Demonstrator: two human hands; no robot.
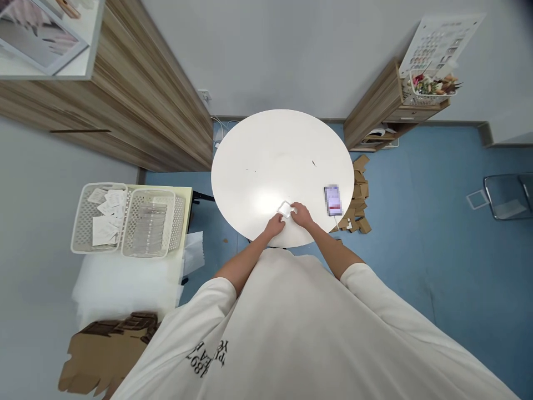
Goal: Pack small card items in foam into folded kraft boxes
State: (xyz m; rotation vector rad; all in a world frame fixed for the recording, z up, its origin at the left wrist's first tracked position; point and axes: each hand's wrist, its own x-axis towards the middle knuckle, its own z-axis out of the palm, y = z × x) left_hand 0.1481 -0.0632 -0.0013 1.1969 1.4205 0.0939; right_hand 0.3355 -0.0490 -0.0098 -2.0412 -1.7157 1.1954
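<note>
A small white square item [285, 209] with rounded corners and a paler rim sits near the front edge of the round white table [275, 150]. It is too small to tell its exact kind. My left hand [275, 225] closes on its lower left corner. From the right side, my right hand [301, 215] pinches its edge with bent fingers. Whether the item rests on the tabletop or is lifted slightly, I cannot tell.
A phone [333, 200] with a white cable lies at the table's right. White baskets [177, 222] of packets stand on a side table to the left. Cardboard pieces [360, 194] lie on the floor at right. A wooden cabinet [166, 100] rises at left.
</note>
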